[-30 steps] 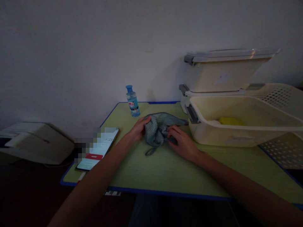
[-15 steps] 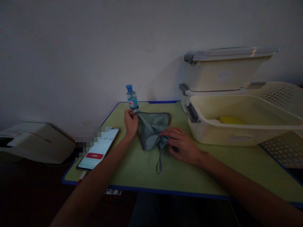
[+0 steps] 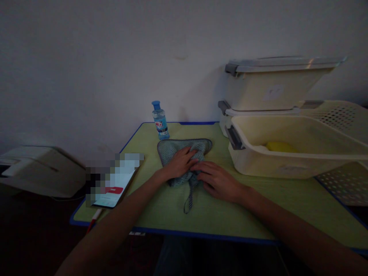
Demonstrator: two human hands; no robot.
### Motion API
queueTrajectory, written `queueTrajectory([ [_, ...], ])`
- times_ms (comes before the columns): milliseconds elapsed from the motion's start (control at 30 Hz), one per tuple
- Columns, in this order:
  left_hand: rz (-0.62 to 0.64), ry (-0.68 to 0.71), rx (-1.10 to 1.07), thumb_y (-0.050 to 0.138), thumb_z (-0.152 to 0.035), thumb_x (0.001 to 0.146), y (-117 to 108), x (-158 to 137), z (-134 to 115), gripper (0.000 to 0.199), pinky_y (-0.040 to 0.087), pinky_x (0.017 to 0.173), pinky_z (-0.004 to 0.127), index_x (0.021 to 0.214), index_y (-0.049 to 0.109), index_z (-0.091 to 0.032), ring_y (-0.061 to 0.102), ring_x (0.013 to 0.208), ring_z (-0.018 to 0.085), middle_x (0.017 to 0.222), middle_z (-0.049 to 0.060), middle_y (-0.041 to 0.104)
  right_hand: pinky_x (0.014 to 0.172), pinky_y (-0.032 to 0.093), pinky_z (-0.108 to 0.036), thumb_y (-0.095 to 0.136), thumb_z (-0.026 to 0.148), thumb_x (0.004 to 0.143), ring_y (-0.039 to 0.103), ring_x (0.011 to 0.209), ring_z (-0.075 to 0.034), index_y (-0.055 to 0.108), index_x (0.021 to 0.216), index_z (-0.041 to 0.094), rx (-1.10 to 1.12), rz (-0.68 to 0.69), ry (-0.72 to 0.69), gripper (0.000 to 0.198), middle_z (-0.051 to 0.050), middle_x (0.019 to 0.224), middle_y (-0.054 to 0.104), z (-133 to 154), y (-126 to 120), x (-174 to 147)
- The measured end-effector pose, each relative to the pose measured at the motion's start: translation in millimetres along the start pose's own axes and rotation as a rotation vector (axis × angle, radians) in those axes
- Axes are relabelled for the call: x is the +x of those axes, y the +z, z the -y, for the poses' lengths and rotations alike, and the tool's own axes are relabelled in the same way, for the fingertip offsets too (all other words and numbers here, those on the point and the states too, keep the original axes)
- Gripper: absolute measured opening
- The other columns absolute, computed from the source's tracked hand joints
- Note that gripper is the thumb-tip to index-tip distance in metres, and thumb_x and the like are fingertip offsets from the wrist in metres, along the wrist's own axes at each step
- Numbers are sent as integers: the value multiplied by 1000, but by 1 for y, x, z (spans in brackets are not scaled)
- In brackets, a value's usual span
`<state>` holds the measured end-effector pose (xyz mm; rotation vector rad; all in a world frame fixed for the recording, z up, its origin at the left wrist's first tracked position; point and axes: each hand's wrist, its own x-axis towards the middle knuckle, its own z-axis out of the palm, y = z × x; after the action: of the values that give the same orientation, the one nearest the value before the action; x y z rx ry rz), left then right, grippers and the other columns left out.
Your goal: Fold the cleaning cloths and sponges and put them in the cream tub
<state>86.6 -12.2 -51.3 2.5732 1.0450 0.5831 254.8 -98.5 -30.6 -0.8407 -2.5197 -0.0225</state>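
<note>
A grey-green mesh-patterned cloth (image 3: 170,150) with a dark checked border lies rumpled on the table, its hanging loop (image 3: 188,205) pointing toward me. My left hand (image 3: 180,164) rests on top of the cloth, fingers stretched over its middle. At the cloth's right side is my right hand (image 3: 217,180), its fingers bent and closed on a bunched fold; the fingertips are partly hidden. Behind the cloth stands a blue-capped clear bottle (image 3: 161,122) with a blue label, upright and touched by neither hand.
A phone (image 3: 117,191), partly blurred out, lies at the table's left with a red-and-white cable (image 3: 96,216). On the right, an open cream bin (image 3: 258,165) holds a yellow item (image 3: 280,147). Behind it are stacked lidded boxes (image 3: 267,86) and a perforated basket (image 3: 345,115).
My left hand has left the cloth's far left corner and moved right and nearer, onto its middle. The cloth's far edge now lies flatter and wider. My right hand stays at the right side.
</note>
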Motion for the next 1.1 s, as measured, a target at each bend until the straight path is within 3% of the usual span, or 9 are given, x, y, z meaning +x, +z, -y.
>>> queueTrajectory([
  [133, 43, -70, 127, 28, -36, 92, 3, -2, 5, 46, 24, 105, 48, 134, 37, -17, 28, 133, 24, 141, 15, 36, 87, 47, -44, 45, 5, 76, 51, 108, -25, 58, 69, 17, -39, -132, 45, 19, -12, 111, 57, 1, -2, 1],
  [267, 40, -82, 212, 24, -35, 93, -3, -3, 4, 48, 21, 106, 51, 135, 34, -15, 28, 133, 25, 142, 16, 34, 80, 52, -41, 37, 4, 79, 52, 108, -23, 55, 71, 20, -13, -340, 286, 25, -9, 119, 50, 2, -3, 0],
  [333, 35, -88, 245, 24, -34, 93, -5, -3, 3, 47, 21, 105, 51, 135, 34, -15, 29, 133, 25, 141, 16, 35, 75, 53, -37, 34, 3, 79, 56, 102, -22, 54, 74, 20, -13, -307, 372, 27, -9, 114, 52, 2, -5, -1],
  [500, 46, -110, 270, 23, -34, 93, -4, -2, 1, 47, 21, 106, 51, 134, 36, -14, 28, 133, 25, 141, 16, 35, 62, 50, -33, 36, 12, 86, 62, 67, -19, 53, 87, 17, -53, -96, 474, 18, -6, 77, 63, 1, -12, -1],
  [567, 44, -102, 265, 23, -34, 93, -4, -3, 2, 47, 20, 106, 51, 134, 36, -14, 27, 133, 25, 141, 16, 34, 64, 50, -33, 40, 22, 87, 63, 71, -20, 52, 93, 17, -39, -96, 492, 14, -7, 84, 64, 2, -12, 0],
  [667, 61, -98, 274, 22, -32, 93, -3, -3, 3, 47, 20, 106, 51, 135, 34, -14, 26, 134, 25, 142, 16, 33, 68, 51, -35, 48, 30, 84, 64, 78, -22, 48, 105, 16, 10, -124, 506, 25, -11, 100, 63, 3, -7, 1],
  [867, 149, -62, 300, 24, -30, 91, -5, -2, 6, 50, 20, 106, 49, 138, 28, -15, 22, 135, 25, 145, 15, 28, 75, 51, -36, 38, 2, 74, 62, 92, -22, 41, 115, 15, 27, -204, 430, 44, -13, 106, 61, -4, 6, -3],
  [1100, 180, -87, 275, 17, -39, 94, -10, -1, 0, 50, 18, 107, 49, 137, 31, -20, 20, 136, 22, 147, 10, 25, 72, 49, -30, 32, -3, 72, 60, 83, -17, 51, 100, 20, -93, -428, 156, 41, -5, 88, 64, -1, -7, -8],
])
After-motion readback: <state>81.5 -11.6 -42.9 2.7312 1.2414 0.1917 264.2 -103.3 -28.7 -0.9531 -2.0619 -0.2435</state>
